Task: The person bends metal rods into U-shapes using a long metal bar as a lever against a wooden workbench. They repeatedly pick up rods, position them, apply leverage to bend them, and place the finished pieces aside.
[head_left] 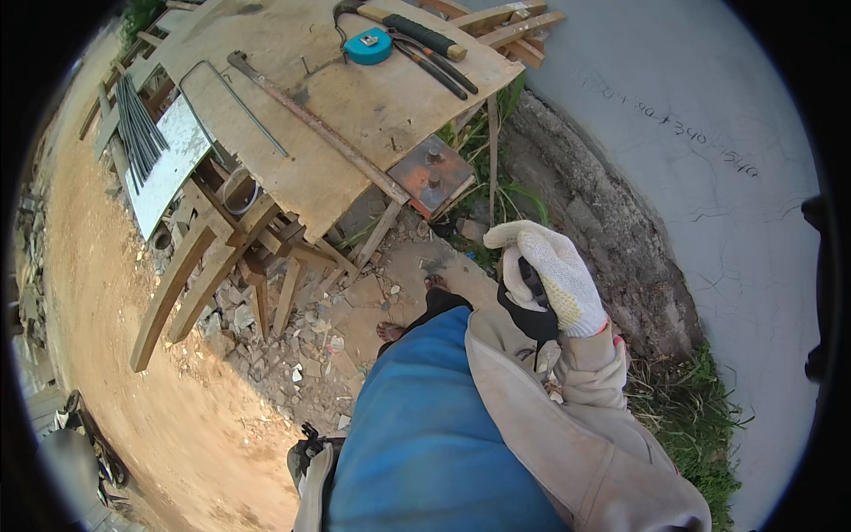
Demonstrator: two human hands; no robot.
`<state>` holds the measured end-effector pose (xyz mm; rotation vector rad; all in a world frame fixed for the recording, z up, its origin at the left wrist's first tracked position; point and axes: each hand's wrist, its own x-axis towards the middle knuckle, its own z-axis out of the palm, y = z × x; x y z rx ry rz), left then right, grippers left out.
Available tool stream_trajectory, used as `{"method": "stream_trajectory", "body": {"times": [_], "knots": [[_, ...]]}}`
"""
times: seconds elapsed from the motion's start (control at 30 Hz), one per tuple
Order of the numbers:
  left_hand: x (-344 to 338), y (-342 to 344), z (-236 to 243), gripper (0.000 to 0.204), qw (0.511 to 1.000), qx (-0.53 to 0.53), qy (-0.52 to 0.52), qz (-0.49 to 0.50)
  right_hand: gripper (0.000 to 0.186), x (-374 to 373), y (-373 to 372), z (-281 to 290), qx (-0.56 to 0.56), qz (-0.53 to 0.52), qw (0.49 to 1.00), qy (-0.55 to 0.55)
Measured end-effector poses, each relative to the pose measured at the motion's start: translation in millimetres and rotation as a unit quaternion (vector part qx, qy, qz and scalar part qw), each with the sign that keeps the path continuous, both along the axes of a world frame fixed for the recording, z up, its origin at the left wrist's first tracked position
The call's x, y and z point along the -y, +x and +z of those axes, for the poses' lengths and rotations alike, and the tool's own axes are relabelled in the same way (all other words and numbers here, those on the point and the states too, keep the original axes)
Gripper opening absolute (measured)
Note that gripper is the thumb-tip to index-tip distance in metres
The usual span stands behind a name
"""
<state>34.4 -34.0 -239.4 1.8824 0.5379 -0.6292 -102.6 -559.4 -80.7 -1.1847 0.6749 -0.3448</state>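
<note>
My right hand (567,279), in a whitish knit glove, is raised beside my body with its fingers curled together. A black strapped device (530,306) sits at its palm and wrist; what the fingers hold, if anything, is hidden. My left hand is out of sight; only its sleeve (317,492) and a black device (308,446) show at the lower edge. Ahead stands a plywood-topped bench (328,186). On it lie a long rusty steel bar (310,120) with a hooked end, a bent steel rod (235,93), a teal tape measure (368,46), pincers (434,66) and a hammer (412,31).
An orange block with steel pegs (433,170) sits at the bench's near right corner. Thin steel rods (140,133) lie bundled at the left. Timbers (208,266) jut out below, over rubble (297,355). A grey wall (709,177) rises on the right, grass (683,426) along its foot.
</note>
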Motion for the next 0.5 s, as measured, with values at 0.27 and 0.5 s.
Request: {"method": "stream_trajectory", "body": {"times": [0.27,0.5], "knots": [[102.5,-2.6,63.8,0.028,0.948,0.084,-0.298,0.073,0.035,-49.0,87.7,-101.2,-0.045,0.239,0.968,-0.064],[191.1,-12.0,75.2,0.035,0.947,-0.005,-0.271,-0.169,0.04,-73.5,97.8,-107.2,-0.049,0.417,0.904,-0.086]]}}
